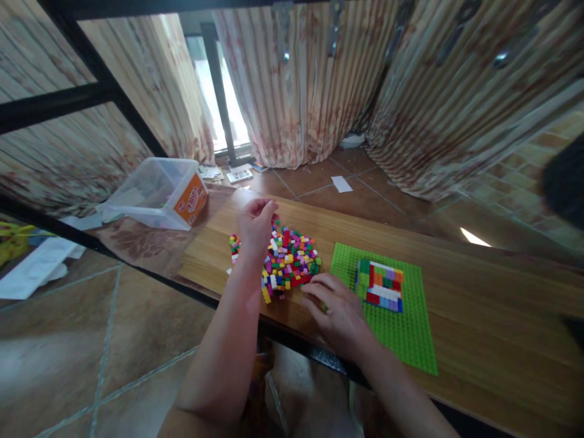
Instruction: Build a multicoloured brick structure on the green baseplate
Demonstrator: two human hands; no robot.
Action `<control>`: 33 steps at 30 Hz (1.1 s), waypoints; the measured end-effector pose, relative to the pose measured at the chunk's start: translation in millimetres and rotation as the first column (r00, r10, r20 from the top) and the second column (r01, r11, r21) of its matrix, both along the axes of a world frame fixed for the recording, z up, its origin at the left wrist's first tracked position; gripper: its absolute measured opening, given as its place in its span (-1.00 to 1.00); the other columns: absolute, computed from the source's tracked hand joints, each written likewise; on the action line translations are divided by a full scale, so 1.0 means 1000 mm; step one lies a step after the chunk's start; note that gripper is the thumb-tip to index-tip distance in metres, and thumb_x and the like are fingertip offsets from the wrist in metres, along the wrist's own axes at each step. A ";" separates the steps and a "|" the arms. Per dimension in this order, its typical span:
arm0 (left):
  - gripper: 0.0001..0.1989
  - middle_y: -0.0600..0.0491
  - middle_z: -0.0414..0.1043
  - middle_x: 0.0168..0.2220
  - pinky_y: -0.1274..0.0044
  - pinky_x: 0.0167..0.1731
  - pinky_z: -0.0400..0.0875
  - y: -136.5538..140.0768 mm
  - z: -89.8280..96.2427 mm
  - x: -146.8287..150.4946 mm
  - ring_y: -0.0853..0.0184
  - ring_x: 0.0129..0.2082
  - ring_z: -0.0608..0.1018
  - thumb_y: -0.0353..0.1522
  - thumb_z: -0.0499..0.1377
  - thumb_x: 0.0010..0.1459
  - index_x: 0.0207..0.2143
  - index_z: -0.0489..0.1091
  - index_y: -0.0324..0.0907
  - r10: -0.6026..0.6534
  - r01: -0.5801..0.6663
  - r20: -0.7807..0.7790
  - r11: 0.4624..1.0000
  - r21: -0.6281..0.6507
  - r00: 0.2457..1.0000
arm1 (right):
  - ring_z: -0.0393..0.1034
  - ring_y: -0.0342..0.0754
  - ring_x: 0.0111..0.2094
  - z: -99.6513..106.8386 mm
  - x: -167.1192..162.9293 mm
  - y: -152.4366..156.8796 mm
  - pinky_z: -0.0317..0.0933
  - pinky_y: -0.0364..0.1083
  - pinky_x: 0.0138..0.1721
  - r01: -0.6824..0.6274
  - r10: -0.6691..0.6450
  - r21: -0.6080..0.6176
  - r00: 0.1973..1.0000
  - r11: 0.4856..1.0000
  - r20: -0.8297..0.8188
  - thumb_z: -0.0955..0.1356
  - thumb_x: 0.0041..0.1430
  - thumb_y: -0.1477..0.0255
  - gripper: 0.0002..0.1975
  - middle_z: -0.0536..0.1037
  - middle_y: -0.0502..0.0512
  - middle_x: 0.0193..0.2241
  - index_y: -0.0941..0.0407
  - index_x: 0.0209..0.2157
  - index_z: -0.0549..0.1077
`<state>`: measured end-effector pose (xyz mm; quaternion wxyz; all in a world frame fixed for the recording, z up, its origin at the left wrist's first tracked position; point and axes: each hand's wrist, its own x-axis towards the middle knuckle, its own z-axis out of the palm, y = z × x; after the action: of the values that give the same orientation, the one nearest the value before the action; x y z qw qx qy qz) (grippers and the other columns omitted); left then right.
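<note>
A heap of small multicoloured toy bricks (292,258) lies on the wooden table. My left hand (256,225) hangs over the far left part of the heap, its fingers pinched together; what they hold, if anything, is hidden. Low at the heap's near right edge is my right hand (335,307), fingers curled toward the thumb around a small yellowish-green bit that I cannot make out. To its right lies a green studded baseplate (410,340). A low block of joined bricks (383,286), in white, red, orange, green and blue, sits on its upper part.
The narrow wooden table top (479,304) has a dark metal edge. At the far left stands a clear plastic bin (159,194) with an orange label. Black frame bars (50,100) cross the left side. Striped curtains (301,91) hang behind, and a white paper (341,184) lies on the tiled floor.
</note>
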<state>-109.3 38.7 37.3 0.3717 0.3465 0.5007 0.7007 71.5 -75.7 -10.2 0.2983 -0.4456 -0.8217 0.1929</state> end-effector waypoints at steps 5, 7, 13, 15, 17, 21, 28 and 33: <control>-0.87 0.12 0.46 -0.51 0.68 -0.59 0.23 -0.004 0.008 -0.033 0.55 -0.64 0.39 -0.34 0.30 -0.09 -0.50 0.44 -0.21 0.158 -0.160 0.080 0.987 0.011 0.984 | 0.39 0.01 -0.18 -0.010 -0.020 0.000 0.28 -0.03 -0.16 -0.063 0.058 0.085 0.997 0.994 0.050 0.35 0.26 0.45 -0.87 0.53 0.12 -0.21 0.05 -0.23 0.56; -0.84 0.12 0.47 -0.50 0.69 -0.59 0.23 -0.005 0.009 -0.043 0.56 -0.63 0.40 -0.32 0.32 -0.11 -0.48 0.43 -0.20 0.206 -0.207 0.144 0.978 -0.006 0.968 | 0.37 0.01 -0.18 -0.012 -0.028 -0.001 0.27 -0.01 -0.16 -0.076 0.070 0.117 0.996 0.990 0.054 0.35 0.26 0.44 -0.86 0.53 0.13 -0.21 0.06 -0.20 0.56; -0.80 0.12 0.48 -0.48 0.70 -0.57 0.23 -0.006 0.012 -0.057 0.57 -0.62 0.40 -0.33 0.32 -0.15 -0.43 0.43 -0.21 0.253 -0.251 0.296 0.967 -0.046 0.921 | 0.33 0.09 -0.05 -0.018 -0.062 -0.008 0.23 0.06 -0.08 -0.130 0.115 0.219 0.990 0.967 0.082 0.37 0.24 0.43 -0.86 0.51 0.18 -0.07 0.04 -0.19 0.57; -0.81 0.13 0.48 -0.48 0.70 -0.56 0.23 -0.007 0.014 -0.061 0.57 -0.62 0.40 -0.33 0.31 -0.14 -0.43 0.43 -0.21 0.272 -0.271 0.317 0.961 -0.050 0.908 | 0.30 0.10 0.00 -0.020 -0.073 -0.009 0.22 0.08 -0.04 -0.151 0.130 0.241 0.986 0.959 0.104 0.36 0.24 0.42 -0.86 0.50 0.18 0.00 0.02 -0.21 0.58; -0.83 0.14 0.47 -0.49 0.70 -0.56 0.23 -0.008 0.016 -0.067 0.57 -0.62 0.40 -0.35 0.30 -0.13 -0.43 0.43 -0.21 0.299 -0.299 0.339 0.953 -0.052 0.892 | 0.28 0.11 0.03 -0.021 -0.080 -0.008 0.20 0.10 -0.01 -0.152 0.126 0.248 0.985 0.957 0.120 0.35 0.26 0.42 -0.85 0.49 0.18 0.03 0.00 -0.24 0.59; -0.87 0.16 0.45 -0.51 0.71 -0.58 0.22 -0.012 0.018 -0.079 0.58 -0.62 0.40 -0.39 0.28 -0.11 -0.44 0.42 -0.21 0.336 -0.346 0.402 0.937 -0.050 0.852 | 0.29 0.10 0.01 -0.020 -0.082 0.000 0.20 0.10 -0.01 -0.127 0.095 0.252 0.986 0.959 0.138 0.32 0.28 0.47 -0.81 0.50 0.17 -0.01 0.01 -0.27 0.59; -0.91 0.15 0.46 -0.50 0.72 -0.58 0.24 -0.013 0.017 -0.088 0.58 -0.61 0.41 -0.41 0.27 -0.06 -0.42 0.45 -0.21 0.372 -0.382 0.456 0.921 -0.073 0.809 | 0.30 0.09 0.03 -0.026 -0.058 0.010 0.21 0.10 0.02 -0.037 -0.001 0.275 0.991 0.961 0.136 0.32 0.29 0.46 -0.84 0.49 0.16 -0.01 0.04 -0.21 0.57; -0.89 0.14 0.49 -0.47 0.70 -0.55 0.28 -0.014 0.016 -0.094 0.57 -0.59 0.43 -0.38 0.29 -0.05 -0.41 0.47 -0.20 0.367 -0.376 0.470 0.923 -0.078 0.803 | 0.27 0.12 0.07 -0.020 -0.054 0.010 0.19 0.18 0.08 0.074 -0.114 0.325 0.988 0.943 0.105 0.32 0.28 0.48 -0.84 0.49 0.17 -0.01 0.06 -0.19 0.55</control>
<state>-202.8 25.1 53.6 0.3356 0.0625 0.4453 0.8278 17.9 -65.5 -30.2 0.3246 -0.4410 -0.8366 0.0151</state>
